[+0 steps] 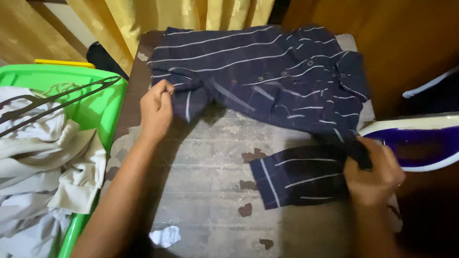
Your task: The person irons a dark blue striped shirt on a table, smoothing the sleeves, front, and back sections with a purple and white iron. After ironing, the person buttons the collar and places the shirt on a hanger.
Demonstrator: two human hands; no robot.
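Navy striped shirt (267, 71) on worn table (205, 167), pinched in both hands (156, 106).

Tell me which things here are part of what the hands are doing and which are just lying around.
In use: navy striped shirt, left hand, right hand, worn table.

Lying about: green laundry basket, white clothes, black hanger, yellow curtain.

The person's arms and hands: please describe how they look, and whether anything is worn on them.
Both forearms are bare up to the lower picture edge; no sleeve or cuff shows. The left hand has no glove, and no ring, watch or bracelet is visible on it. The right hand is also ungloved; it is dim and slightly blurred, so I cannot tell whether a finger carries a ring.
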